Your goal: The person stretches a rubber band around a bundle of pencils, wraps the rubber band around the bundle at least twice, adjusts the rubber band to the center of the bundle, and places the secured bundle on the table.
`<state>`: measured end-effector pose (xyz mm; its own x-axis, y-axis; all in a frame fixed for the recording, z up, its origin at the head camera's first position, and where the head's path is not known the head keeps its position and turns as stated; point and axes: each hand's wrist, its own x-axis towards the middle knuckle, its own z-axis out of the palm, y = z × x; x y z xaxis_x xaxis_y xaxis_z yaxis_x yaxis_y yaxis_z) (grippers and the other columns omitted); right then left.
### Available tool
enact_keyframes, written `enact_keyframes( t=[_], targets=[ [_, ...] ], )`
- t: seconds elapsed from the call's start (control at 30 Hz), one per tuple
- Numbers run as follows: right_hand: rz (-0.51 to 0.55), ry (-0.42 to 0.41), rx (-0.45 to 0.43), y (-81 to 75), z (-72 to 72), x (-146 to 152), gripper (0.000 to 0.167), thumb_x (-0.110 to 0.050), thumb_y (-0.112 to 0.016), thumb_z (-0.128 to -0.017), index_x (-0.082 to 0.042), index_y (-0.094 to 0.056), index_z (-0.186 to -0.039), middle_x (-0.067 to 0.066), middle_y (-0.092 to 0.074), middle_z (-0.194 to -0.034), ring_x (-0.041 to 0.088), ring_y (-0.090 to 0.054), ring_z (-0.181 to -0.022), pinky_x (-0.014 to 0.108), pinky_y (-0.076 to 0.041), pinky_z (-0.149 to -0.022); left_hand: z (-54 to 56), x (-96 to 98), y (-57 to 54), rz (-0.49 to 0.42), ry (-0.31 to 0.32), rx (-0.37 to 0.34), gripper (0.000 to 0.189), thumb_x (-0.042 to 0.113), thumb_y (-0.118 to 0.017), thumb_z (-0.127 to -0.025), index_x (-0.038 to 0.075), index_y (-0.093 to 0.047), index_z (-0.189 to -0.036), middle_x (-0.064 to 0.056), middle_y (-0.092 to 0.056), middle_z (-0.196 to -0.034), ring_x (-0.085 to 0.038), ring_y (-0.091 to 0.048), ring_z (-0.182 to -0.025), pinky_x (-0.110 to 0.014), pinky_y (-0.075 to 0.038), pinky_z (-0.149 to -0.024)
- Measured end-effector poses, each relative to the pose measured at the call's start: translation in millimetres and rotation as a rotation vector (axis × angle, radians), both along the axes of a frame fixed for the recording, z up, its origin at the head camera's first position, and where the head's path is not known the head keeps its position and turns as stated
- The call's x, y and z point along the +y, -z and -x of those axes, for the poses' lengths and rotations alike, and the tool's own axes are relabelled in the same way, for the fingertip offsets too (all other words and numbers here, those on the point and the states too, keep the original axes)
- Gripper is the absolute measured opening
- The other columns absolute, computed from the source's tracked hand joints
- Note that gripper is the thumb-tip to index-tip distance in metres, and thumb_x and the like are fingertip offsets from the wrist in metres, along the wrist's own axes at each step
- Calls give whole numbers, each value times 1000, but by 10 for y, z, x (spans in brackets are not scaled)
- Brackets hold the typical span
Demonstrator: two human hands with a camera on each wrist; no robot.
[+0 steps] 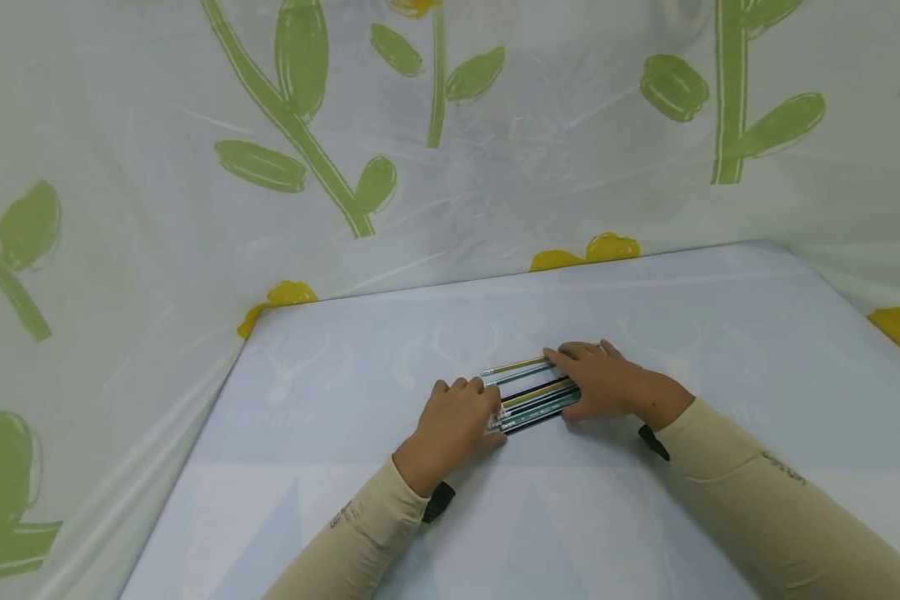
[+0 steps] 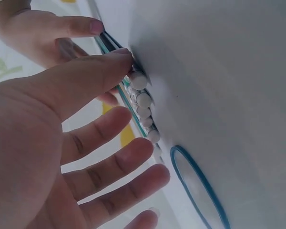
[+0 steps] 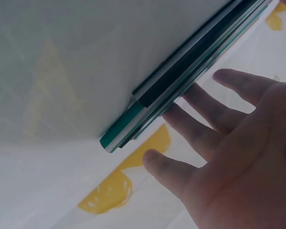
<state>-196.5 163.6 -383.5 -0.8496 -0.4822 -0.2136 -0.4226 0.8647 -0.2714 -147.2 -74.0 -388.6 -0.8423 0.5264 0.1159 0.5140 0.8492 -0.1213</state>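
Observation:
Several pencils (image 1: 534, 403) in dark, teal and yellow lie side by side on the table, with white erasers (image 2: 143, 100) at their left ends. At those ends is my left hand (image 1: 456, 419); its thumb touches the nearest pencil while the other fingers reach out, spread apart. Over the right ends lies my right hand (image 1: 606, 382), fingers extended along the pencils. In the right wrist view, the unsharpened ends (image 3: 121, 126) stick out unevenly. A teal loop, like a rubber band (image 2: 200, 183), lies near the erasers.
The white table (image 1: 330, 492) carries pale blue printed shapes. Behind it hangs a translucent sheet (image 1: 540, 192) with green leaves and yellow flowers, meeting the table's back edge. Beige sleeves (image 1: 360, 525) cover both forearms.

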Motion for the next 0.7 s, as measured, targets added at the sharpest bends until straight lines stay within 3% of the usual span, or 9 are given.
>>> enact_keyframes(
  t=[0.13, 0.3, 0.47, 0.7],
  targets=[
    [-8, -12, 7, 45, -39, -22, 83, -30, -77, -84, -6, -38, -153, 22, -43, -149, 43, -38, -139, 62, -29, -116, -29, -34, 79, -17, -31, -8, 47, 54, -81, -78, 19, -63, -104, 2, -68, -97, -16, -64, -88, -33, -46, -70],
    [-29, -8, 22, 34, -93, -46, 74, -27, -75, -87, -4, -42, -150, 22, -44, -148, 43, -40, -138, 62, -30, -115, -38, -49, 143, -36, -44, 33, 54, 56, -79, -78, 18, -58, -110, 1, -63, -96, -17, -60, -88, -31, -42, -68],
    [-23, -24, 40, 25, -122, -43, 65, -25, -73, -89, -3, -47, -145, 22, -47, -143, 42, -46, -131, 58, -41, -108, -21, -39, 122, -62, -68, 28, 64, 58, -81, -75, 18, -56, -118, 0, -61, -98, -18, -58, -88, -31, -39, -66],
    [-19, -56, 109, 25, -217, 7, 60, -22, -76, -88, -4, -52, -141, 21, -52, -137, 41, -52, -125, 57, -45, -103, -6, -9, 58, -51, -96, -15, 70, 59, -80, -76, 19, -57, -128, -2, -63, -106, -19, -58, -94, -35, -42, -74]
  ],
)
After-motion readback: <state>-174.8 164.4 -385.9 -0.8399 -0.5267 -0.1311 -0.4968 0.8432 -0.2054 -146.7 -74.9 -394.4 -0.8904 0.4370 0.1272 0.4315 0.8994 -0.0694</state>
